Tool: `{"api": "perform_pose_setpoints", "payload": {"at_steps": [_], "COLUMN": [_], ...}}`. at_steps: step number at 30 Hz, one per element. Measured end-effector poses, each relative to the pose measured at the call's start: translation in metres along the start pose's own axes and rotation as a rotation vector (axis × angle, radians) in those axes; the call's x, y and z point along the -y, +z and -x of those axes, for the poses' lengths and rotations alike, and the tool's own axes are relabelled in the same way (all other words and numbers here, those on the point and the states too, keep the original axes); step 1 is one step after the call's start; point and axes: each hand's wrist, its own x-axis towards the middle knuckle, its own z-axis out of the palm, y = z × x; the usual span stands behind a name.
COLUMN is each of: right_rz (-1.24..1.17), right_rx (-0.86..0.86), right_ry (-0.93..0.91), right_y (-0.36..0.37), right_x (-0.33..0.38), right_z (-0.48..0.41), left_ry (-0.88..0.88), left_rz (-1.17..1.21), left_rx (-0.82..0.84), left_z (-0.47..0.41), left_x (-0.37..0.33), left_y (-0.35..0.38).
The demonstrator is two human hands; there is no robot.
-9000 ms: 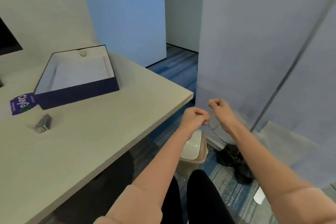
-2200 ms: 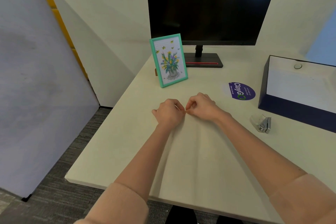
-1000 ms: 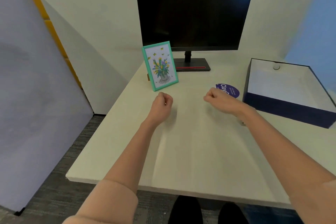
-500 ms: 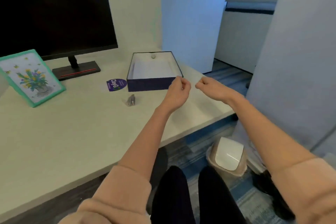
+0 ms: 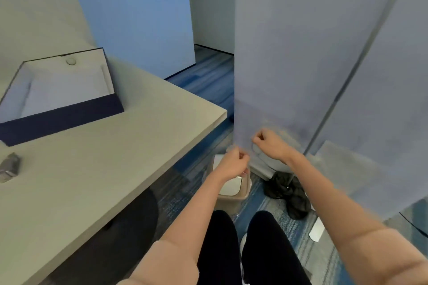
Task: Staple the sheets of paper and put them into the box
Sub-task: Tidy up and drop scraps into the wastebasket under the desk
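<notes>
Both hands are now hanging off the right end of the bench (image 5: 139, 146), having swung away from its middle, so no stapling is happening. Going left to right: the stapler (image 5: 9, 166) is lying untouched, the box (image 5: 62, 118) is sitting open. The left hand (image 5: 234, 164) and right hand (image 5: 269, 143) are curling into loose fists above the bin (image 5: 234, 194); whether they pinch anything, I cannot tell. No sheets are showing.

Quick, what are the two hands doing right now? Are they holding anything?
Left hand: curled shut above the bin; whether it holds anything cannot be told.
Right hand: curled shut off the desk; nothing visible in its grip.
</notes>
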Motion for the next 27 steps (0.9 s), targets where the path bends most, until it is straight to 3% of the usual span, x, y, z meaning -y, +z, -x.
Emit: {"api": "perform_pose_setpoints", "payload": {"at_steps": [5,10,17,27], "right_rz": [0.061,0.092,0.214,0.328], "right_rx": [0.195,0.303,0.325,0.233], "right_ry": [0.083,0.158,0.107,0.092], "right_y": [0.068,0.130,0.189,0.237], "right_x": [-0.063,-0.114,-0.160,-0.180], "right_z": [-0.041,-0.090,-0.142,-0.160], "left_ry": [-0.232,-0.332,-0.261,-0.162], "left_rz": [0.030,-0.079,-0.421,-0.697], "left_rx": [-0.048,-0.097,-0.155,-0.186], "left_z": [-0.066,-0.125,-0.182,-0.215], "left_x": [0.084,0.150,0.207,0.245], "left_y": [0.005,0.007,0.018,0.020]}}
